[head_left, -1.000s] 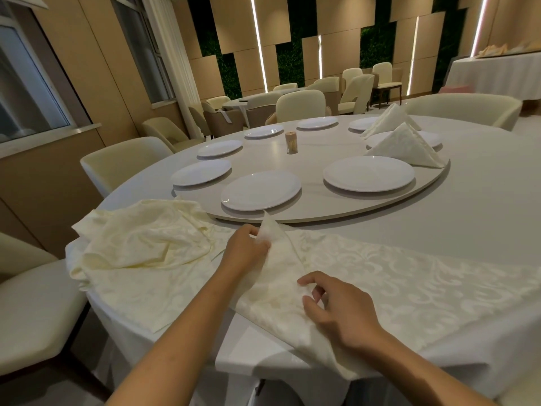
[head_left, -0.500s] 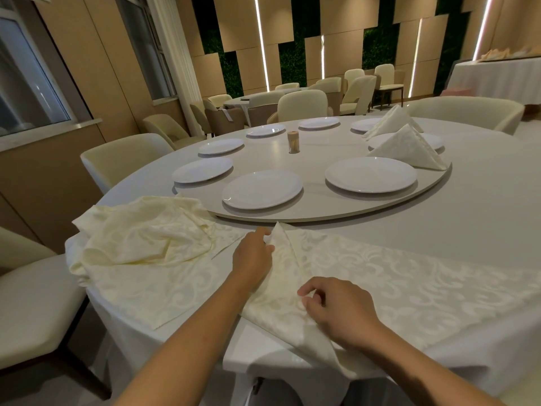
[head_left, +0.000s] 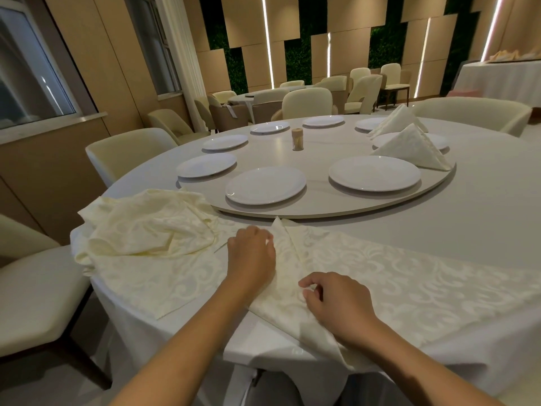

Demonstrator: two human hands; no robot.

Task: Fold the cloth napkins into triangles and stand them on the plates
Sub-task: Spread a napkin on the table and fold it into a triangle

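Item: cream damask cloth napkin (head_left: 336,268), patterned, lying on the near edge of the round white-clothed table (head_left: 483,206), at 6 o'clock from the pale round turntable (head_left: 322,212). Change noted: 1 second ago the left hand (head_left: 251,256) held the napkin's left corner lifted off the table; that corner now lies folded down over the middle, its point toward 12 o'clock, so the first diagonal fold appears set and the matching right-side fold is judged next. Left hand rests knuckles-up on the folded flap, fingers curled, pressing it. Right hand (head_left: 339,306) pinches the near edge of the cloth between thumb and curled fingers. Stock: a crumpled heap of cream napkins (head_left: 146,227) at 9 o'clock; 2 folded triangular napkins (head_left: 409,148) standing on plates at 2 o'clock; bare white round plates (head_left: 265,184) elsewhere on the turntable. Brands, labels, writing: none legible.
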